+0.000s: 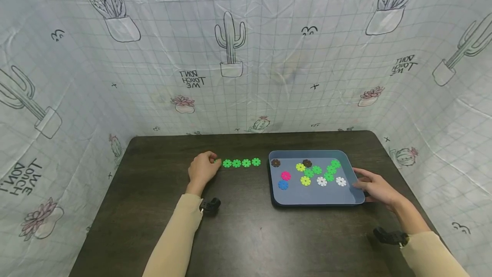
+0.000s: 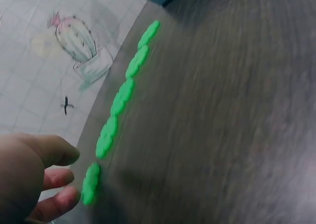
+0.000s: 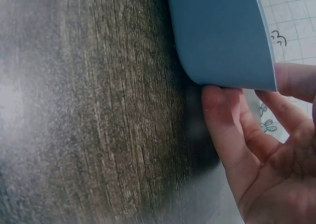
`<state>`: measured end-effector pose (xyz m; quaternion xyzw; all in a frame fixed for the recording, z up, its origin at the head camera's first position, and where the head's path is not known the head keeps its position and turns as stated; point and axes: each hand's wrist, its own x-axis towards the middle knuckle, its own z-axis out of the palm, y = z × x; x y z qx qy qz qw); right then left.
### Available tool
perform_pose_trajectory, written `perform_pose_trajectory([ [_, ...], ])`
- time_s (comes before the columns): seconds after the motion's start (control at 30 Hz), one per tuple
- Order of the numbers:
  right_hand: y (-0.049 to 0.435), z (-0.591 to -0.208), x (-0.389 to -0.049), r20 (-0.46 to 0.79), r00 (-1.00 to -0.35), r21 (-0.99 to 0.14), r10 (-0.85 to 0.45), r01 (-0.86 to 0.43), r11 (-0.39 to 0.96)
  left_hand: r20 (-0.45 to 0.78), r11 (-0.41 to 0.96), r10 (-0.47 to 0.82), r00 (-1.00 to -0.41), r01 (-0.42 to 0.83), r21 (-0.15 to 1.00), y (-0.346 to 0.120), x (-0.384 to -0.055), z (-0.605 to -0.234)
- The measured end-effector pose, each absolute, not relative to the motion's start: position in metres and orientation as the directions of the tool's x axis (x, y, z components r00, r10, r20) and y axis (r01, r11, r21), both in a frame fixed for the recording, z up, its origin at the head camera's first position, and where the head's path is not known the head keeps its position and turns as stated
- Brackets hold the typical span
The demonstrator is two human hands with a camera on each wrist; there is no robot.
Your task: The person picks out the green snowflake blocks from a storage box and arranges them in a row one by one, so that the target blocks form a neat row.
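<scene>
Several green flower-shaped discs [image 1: 236,163] lie in a row at the back of the table. At the row's left end is my left hand [image 1: 202,169], its fingertips right beside the end disc [image 2: 90,184]. That disc lies a small gap from its neighbour in the left wrist view and is mostly hidden by the hand in the head view. To the right, a blue-grey tray [image 1: 338,195] holds loose discs. My right hand [image 1: 378,188] grips the tray's right side, thumb over the rim and fingers against the outside wall [image 3: 222,61].
In the tray are green discs [image 1: 331,169], brown discs [image 1: 275,163], yellow discs [image 1: 305,181], white discs [image 1: 341,181], a pink disc [image 1: 286,175] and a blue disc [image 1: 283,185]. A printed curtain [image 1: 265,54] hangs around the dark wooden table [image 1: 246,243].
</scene>
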<state>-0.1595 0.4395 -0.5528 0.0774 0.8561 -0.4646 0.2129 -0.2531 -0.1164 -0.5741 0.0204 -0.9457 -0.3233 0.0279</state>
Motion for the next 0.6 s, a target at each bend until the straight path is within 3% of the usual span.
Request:
perform_pose_trajectory([
  [0.6, 0.440, -0.554, -0.160, -0.446, -0.893, -0.769, -0.060, 0.348, 0.536, 0.087, 0.787, 0.181, -0.980, 0.198, 0.584, -0.060, -0.248, -0.552],
])
